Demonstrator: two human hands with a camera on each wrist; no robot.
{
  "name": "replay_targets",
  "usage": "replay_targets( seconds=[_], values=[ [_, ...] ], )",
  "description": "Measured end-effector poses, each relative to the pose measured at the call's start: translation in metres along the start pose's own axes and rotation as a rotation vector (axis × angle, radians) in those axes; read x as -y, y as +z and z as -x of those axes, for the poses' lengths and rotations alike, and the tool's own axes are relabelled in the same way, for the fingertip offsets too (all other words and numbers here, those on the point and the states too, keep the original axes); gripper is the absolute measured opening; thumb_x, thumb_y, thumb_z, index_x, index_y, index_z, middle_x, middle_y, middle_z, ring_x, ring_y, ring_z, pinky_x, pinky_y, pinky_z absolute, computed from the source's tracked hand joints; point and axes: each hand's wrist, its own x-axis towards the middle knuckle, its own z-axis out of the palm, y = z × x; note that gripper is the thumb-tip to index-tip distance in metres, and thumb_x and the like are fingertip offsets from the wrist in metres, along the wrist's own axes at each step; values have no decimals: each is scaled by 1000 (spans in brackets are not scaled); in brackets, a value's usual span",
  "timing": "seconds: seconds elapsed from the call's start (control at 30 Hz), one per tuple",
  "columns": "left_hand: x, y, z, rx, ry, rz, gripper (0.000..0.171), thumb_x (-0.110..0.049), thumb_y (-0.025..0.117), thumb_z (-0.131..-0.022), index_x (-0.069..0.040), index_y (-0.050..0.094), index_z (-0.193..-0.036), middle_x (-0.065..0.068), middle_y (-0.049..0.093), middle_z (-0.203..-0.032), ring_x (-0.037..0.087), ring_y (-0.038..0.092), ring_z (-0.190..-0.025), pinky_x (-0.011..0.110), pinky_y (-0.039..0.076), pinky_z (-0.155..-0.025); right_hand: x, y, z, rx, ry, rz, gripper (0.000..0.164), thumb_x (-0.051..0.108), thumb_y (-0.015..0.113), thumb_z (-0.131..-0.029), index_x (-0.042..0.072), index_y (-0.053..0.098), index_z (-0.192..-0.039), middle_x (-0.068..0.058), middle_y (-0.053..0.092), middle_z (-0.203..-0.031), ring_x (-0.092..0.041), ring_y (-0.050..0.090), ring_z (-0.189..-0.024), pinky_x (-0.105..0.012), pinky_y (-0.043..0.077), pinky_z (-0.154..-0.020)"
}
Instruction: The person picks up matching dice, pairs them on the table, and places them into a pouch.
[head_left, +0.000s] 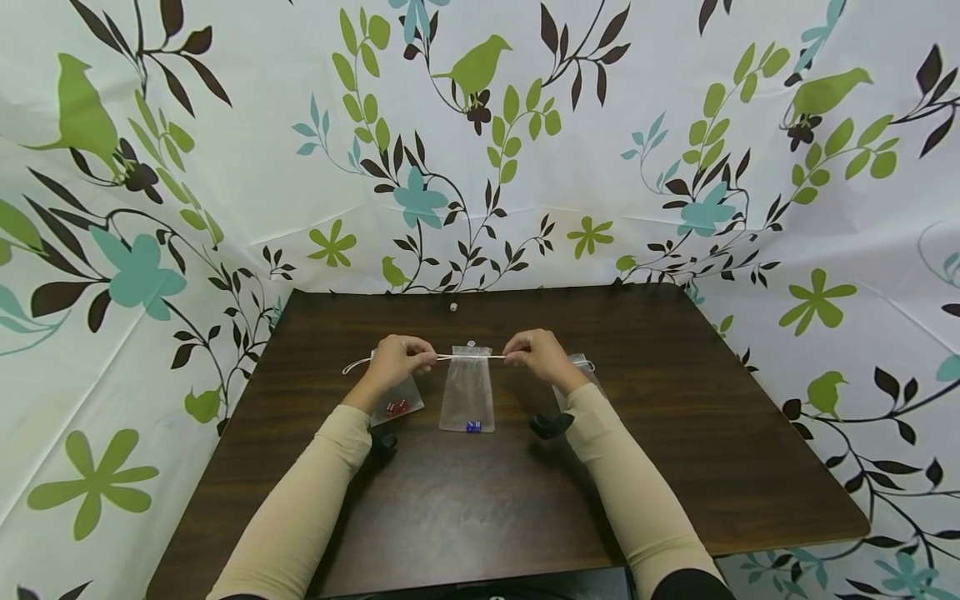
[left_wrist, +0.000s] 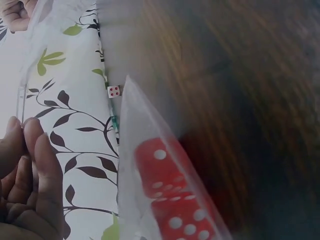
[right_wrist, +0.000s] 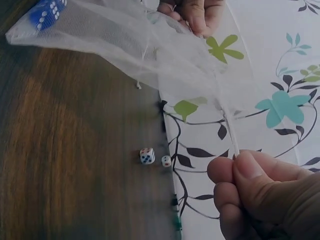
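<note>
A sheer white drawstring bag (head_left: 467,390) lies in the middle of the table, with blue dice (head_left: 473,427) at its bottom end. Its white drawstring (head_left: 487,357) runs taut between the two hands. My left hand (head_left: 401,360) pinches the cord on the left side, thumb against index finger. On the right, my right hand (head_left: 542,357) pinches the other end of the cord between thumb and index finger. In the right wrist view the bag's mouth looks gathered along the cord. Under the left wrist is another sheer bag (head_left: 411,390) holding red dice (left_wrist: 162,167).
A third sheer bag (head_left: 581,363) lies partly hidden beneath the right forearm. Beyond the middle bag are two white dice, a nearer die (right_wrist: 147,156) and a farther die (right_wrist: 166,161). The dark wooden table (head_left: 675,450) meets a patterned cloth (head_left: 570,192) at its back edge.
</note>
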Motion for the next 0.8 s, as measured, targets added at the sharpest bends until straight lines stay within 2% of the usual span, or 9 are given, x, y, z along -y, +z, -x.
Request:
replay_targets(
  seconds=[0.17,0.37,0.53,0.67,0.8],
  values=[
    [2,1,1,15,-26,24,15,-16,73,-95,-2,76,-89,6,74,-77,18,72,-70,36,60,-68,-5,1,0,-1,26,-32,5,5,79,-85,3,77,-89,-7,76,-84,-15,71,-71,-29,57,-67],
    [3,2,2,39,-74,96,16,-11,72,-95,4,75,-93,8,73,-79,15,71,-69,32,60,-67,-9,2,2,28,53,-36,5,5,78,-87,2,76,-91,-5,75,-83,-16,71,-73,-30,57,-68],
    [3,2,2,66,-84,138,13,-8,72,-95,5,74,-95,16,73,-84,22,72,-72,32,60,-65,-12,3,2,62,49,-27,8,6,77,-89,3,76,-96,-4,75,-86,-15,71,-74,-31,57,-69],
    [5,2,1,74,-93,123,14,-10,72,-96,3,74,-98,17,74,-88,26,73,-75,33,60,-64,-13,5,0,82,29,-9,19,11,74,-92,0,75,-108,-9,76,-98,-20,72,-85,-35,57,-76],
    [6,2,1,84,-106,72,19,-16,70,-98,2,74,-103,15,75,-89,23,73,-73,33,59,-63,-13,5,0,102,16,18,28,12,70,-96,-2,71,-121,-11,75,-112,-25,71,-101,-39,56,-88]
  ],
)
